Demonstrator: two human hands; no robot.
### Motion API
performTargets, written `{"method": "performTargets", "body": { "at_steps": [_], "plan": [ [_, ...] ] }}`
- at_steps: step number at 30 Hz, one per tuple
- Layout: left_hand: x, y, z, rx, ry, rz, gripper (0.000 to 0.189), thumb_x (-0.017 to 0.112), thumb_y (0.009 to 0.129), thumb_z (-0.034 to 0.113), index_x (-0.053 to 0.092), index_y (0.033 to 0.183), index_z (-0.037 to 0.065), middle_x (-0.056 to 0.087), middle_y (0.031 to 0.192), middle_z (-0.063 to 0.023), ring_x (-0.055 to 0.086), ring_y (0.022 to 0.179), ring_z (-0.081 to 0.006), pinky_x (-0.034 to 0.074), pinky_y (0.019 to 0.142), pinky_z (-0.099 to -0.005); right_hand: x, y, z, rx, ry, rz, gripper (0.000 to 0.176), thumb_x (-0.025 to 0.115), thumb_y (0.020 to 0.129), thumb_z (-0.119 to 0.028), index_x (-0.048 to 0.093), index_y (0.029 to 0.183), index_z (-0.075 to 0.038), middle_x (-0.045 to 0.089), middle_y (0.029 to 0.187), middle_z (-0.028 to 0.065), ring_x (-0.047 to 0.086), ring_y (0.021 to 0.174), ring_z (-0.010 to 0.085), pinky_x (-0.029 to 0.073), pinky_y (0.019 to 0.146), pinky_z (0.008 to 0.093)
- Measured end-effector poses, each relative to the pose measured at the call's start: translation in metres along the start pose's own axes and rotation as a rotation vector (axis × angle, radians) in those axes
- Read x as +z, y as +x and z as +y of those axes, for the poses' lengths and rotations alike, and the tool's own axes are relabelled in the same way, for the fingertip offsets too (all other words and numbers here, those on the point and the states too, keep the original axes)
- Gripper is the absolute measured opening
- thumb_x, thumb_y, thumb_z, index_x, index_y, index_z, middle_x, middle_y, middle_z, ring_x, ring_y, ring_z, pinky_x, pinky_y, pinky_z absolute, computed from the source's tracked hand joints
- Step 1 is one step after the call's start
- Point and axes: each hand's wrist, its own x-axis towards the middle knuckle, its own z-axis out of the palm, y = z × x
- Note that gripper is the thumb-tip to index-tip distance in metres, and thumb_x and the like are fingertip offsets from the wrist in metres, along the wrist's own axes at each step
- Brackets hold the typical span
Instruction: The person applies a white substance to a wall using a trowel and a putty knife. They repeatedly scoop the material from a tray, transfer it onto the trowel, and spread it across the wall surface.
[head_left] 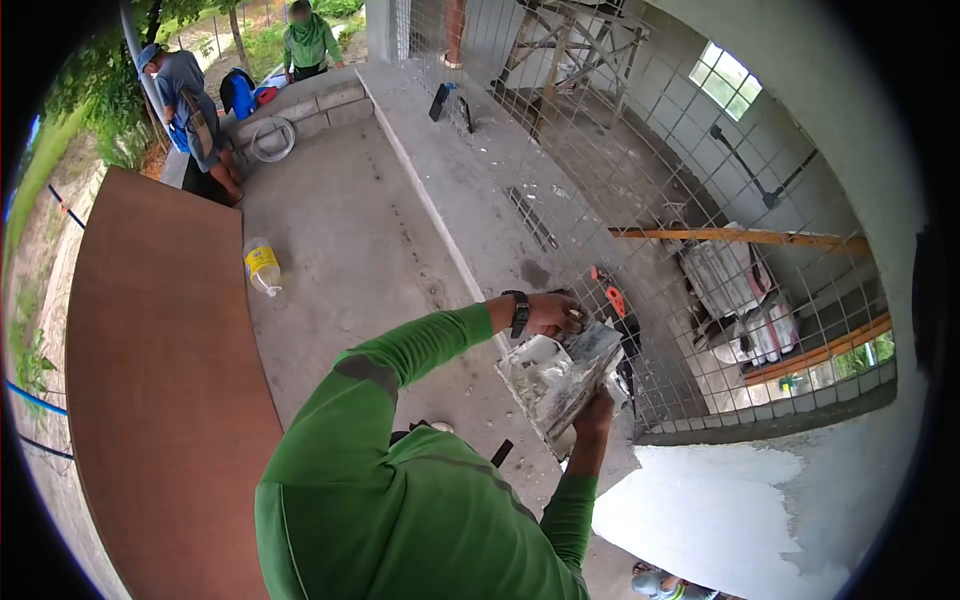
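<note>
My left hand [553, 314], with a black watch [519, 314] at the wrist, has its fingers curled at the far edge of a white, plaster-smeared tray [527, 372]. Across the tray lies a flat grey plate [590, 350] streaked with plaster. My right hand [594, 413] is closed round the near right side of this plate; I cannot tell whether the plate has a handle. Both hands are close over the concrete ledge. Just beyond them, an orange-and-black handled tool [612, 298] lies by the wire mesh.
Wire mesh [640, 190] rises along the ledge [470, 190]. A brown board [170, 380] stands at left, near a yellow-labelled plastic bottle [262, 267]. Coiled hose [272, 139] and two people [195, 105] are at the back. Part of another person [660, 583] shows at the bottom.
</note>
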Motion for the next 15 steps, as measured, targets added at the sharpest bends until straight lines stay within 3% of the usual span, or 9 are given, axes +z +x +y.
{"method": "performTargets", "body": {
  "at_steps": [2, 6, 9, 11, 15],
  "plan": [
    [-0.007, 0.003, -0.003, 0.034, -0.103, 0.028, 0.033, 0.062, 0.086, -0.003, 0.054, 0.116, 0.009, 0.063, 0.098, 0.0010, 0.063, 0.088, -0.0090, 0.054, 0.065, -0.0232, 0.006, 0.006, 0.011, -0.017, 0.051, 0.045, 0.047, 0.028, 0.098, -0.024, 0.040, 0.137, 0.000, 0.049, 0.133, 0.0165, 0.049, 0.120, 0.0313, 0.039, 0.104, 0.0448],
    [-0.019, 0.005, -0.004, 0.010, -0.008, 0.058, 0.033, 0.063, 0.086, -0.002, 0.054, 0.116, 0.009, 0.062, 0.099, 0.0013, 0.062, 0.088, -0.0100, 0.054, 0.070, -0.0245, 0.027, 0.010, 0.016, -0.051, 0.058, 0.129, 0.047, 0.030, 0.097, -0.022, 0.038, 0.139, 0.000, 0.048, 0.135, 0.0167, 0.048, 0.122, 0.0330, 0.036, 0.106, 0.0462],
    [-0.022, 0.002, -0.001, -0.027, 0.011, 0.068, 0.032, 0.064, 0.086, 0.000, 0.055, 0.116, 0.009, 0.061, 0.097, 0.0025, 0.060, 0.086, -0.0090, 0.054, 0.071, -0.0246, 0.031, 0.014, 0.017, -0.050, 0.076, 0.088, 0.047, 0.029, 0.097, -0.022, 0.038, 0.139, 0.000, 0.047, 0.136, 0.0170, 0.047, 0.123, 0.0332, 0.036, 0.107, 0.0457],
    [-0.021, 0.003, 0.000, -0.039, 0.012, 0.132, 0.026, 0.063, 0.087, 0.000, 0.056, 0.111, 0.010, 0.062, 0.093, 0.0011, 0.061, 0.078, -0.0107, 0.052, 0.064, -0.0261, 0.035, 0.013, 0.017, -0.047, 0.072, 0.089, 0.048, 0.029, 0.097, -0.022, 0.038, 0.139, 0.000, 0.047, 0.136, 0.0170, 0.047, 0.123, 0.0331, 0.036, 0.107, 0.0454],
    [-0.035, 0.004, 0.000, -0.044, 0.015, 0.120, 0.024, 0.064, 0.087, 0.001, 0.056, 0.109, 0.009, 0.062, 0.093, 0.0011, 0.060, 0.077, -0.0104, 0.051, 0.062, -0.0252, 0.038, 0.011, 0.014, -0.076, -0.005, 0.141, 0.048, 0.028, 0.097, -0.022, 0.039, 0.137, 0.000, 0.050, 0.132, 0.0161, 0.050, 0.120, 0.0320, 0.038, 0.105, 0.0440]
  ]
}}
